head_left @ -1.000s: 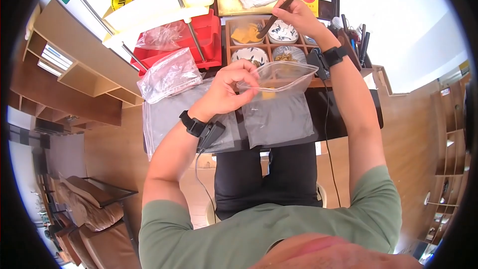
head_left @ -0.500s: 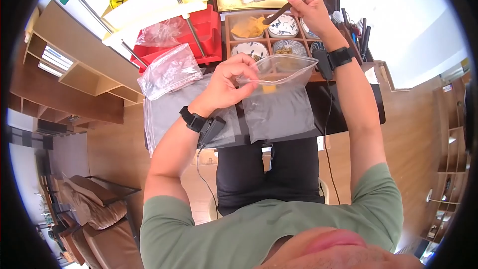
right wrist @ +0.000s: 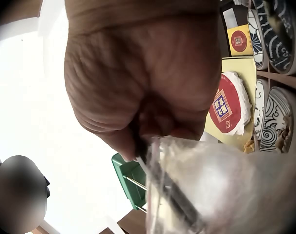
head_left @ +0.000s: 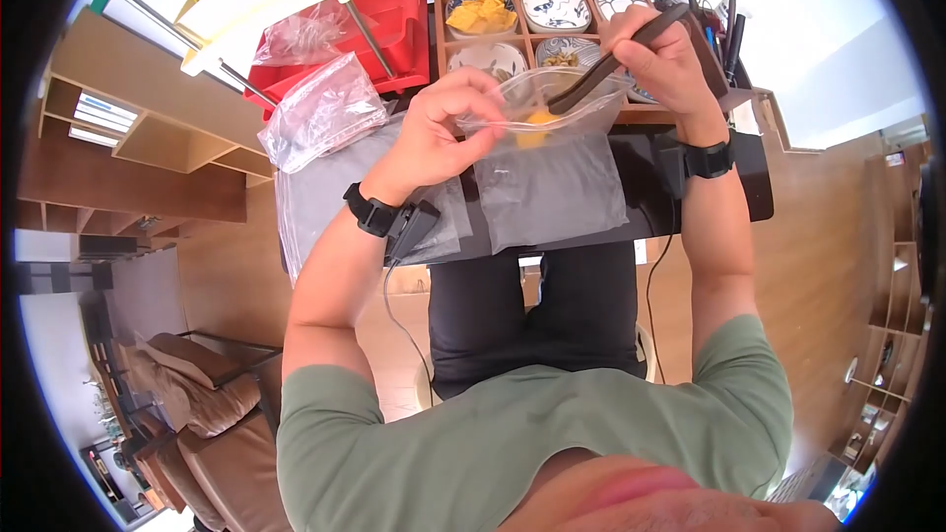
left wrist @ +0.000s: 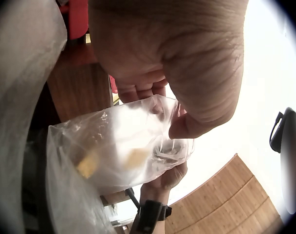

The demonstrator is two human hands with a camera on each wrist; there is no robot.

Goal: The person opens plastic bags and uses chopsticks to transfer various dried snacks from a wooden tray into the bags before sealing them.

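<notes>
Head view: the surface (head_left: 645,182) lies below my grips, the divided tray (head_left: 529,39) beyond them. My left grip (head_left: 439,133) pinches, nearly closed, the rim of the clear bag (head_left: 552,197) at its right; my right grip (head_left: 665,69) is curled round the brown utensil (head_left: 593,77), tip inside. I'd hold the mouth wide and tip low, so yellow pieces (head_left: 534,135) miss the rim.

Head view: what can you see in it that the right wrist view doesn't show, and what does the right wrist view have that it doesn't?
Only the head view shows the red tray and the person's dark trousers. Only the right wrist view shows the blue square print on the round red package. Both show the right hand holding a dark utensil, the clear plastic bag and some patterned bowls.
</notes>
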